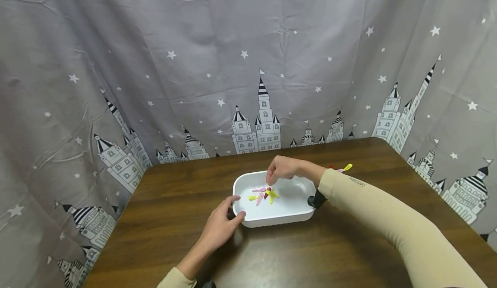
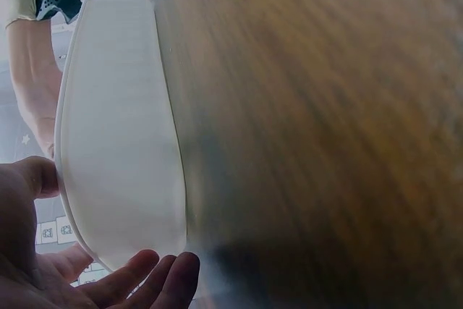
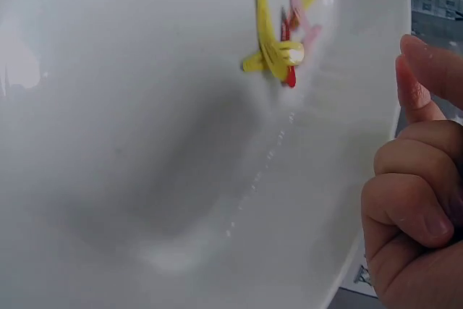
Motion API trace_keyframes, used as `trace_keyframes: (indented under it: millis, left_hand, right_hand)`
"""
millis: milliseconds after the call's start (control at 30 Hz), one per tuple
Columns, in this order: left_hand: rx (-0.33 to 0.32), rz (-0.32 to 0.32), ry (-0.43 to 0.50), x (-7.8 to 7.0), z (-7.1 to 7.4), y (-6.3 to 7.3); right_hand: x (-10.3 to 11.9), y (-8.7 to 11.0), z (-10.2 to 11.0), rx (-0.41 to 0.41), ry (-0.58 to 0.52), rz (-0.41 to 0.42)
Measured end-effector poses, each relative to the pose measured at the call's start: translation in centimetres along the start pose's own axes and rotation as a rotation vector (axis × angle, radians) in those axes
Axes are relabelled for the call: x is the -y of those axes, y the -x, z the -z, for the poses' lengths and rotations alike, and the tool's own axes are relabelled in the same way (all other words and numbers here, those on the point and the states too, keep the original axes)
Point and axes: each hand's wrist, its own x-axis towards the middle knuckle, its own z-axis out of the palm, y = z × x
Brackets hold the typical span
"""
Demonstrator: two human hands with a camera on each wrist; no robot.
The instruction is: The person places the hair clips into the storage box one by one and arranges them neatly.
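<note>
A white rectangular tray (image 1: 279,213) sits on the wooden table, and several small hair clips (image 1: 259,198) in pink, yellow and red lie bunched toward its left half. My left hand (image 1: 220,225) holds the tray by its near left corner, thumb on the near side and fingers round the left end. Over the tray is my right hand (image 1: 280,169), fingertips pointing down just above the clips. In the right wrist view, its thumb and forefinger (image 3: 414,88) meet with nothing visible between them, the other fingers curled; yellow clips (image 3: 271,45) lie apart from them.
More clips (image 1: 347,167), yellow, pink and red, lie on the table (image 1: 186,193) beyond my right forearm, which partly hides them. A grey curtain (image 1: 217,63) printed with castles and stars hangs behind the table. The dark wrist camera (image 1: 316,200) overlaps the tray's right end.
</note>
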Motion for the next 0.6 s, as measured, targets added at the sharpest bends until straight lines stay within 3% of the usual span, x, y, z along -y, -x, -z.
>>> trace_keyframes:
  millis: [300,600]
  left_hand:
    - [0.011,0.020,-0.006,0.1,-0.2,-0.2]
    - [0.011,0.026,-0.012,0.1,-0.2,-0.2]
  right_hand:
    - [-0.1,1.8,2.2,-0.053,-0.028,0.010]
    - [-1.6,3.9,4.3,-0.108,-0.041,0.017]
